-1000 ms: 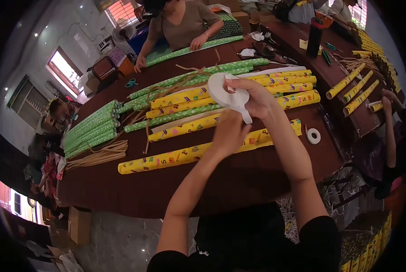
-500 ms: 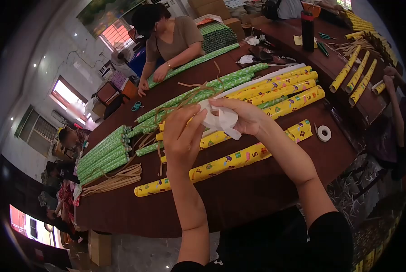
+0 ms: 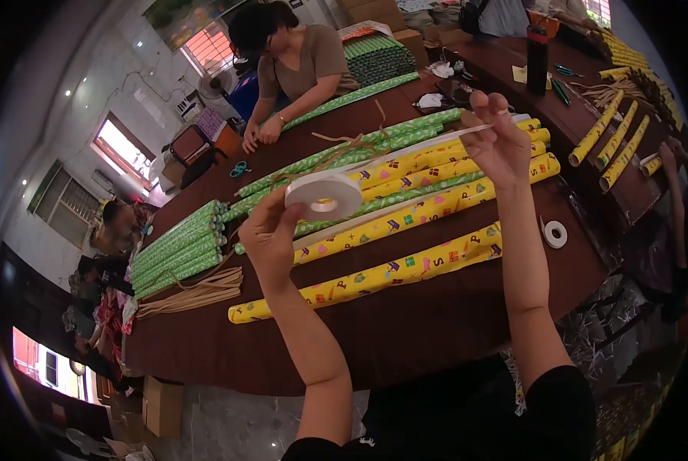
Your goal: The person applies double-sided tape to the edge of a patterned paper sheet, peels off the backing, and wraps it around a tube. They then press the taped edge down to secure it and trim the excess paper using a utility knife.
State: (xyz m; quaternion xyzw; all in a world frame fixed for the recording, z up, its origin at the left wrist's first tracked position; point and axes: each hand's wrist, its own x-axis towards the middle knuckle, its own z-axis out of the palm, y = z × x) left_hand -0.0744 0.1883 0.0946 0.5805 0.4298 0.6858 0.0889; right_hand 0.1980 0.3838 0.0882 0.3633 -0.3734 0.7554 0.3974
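The fingers of the left hand [image 3: 271,238] were clamped on the rim of a white tape roll [image 3: 348,192], and the fingers of the right hand [image 3: 505,146] were closed on the end of the white strip [image 3: 421,144] stretched from it. Both hung above the table [image 3: 405,342], hiding parts of a row of yellow rolls [image 3: 444,197] with green ones among them. Nearer lay a lone yellow roll [image 3: 405,275], crossed by the left forearm, its right end behind the right forearm. A second tape roll [image 3: 549,240] lay just beside that forearm. Off to the left were a green bundle [image 3: 179,250] and brown paper strips [image 3: 194,292], with scissors [image 3: 240,168] beyond. Across the table a person [image 3: 313,61] had both hands at one end of a long green roll [image 3: 352,94], and a dark bottle [image 3: 537,65] stood on the next table
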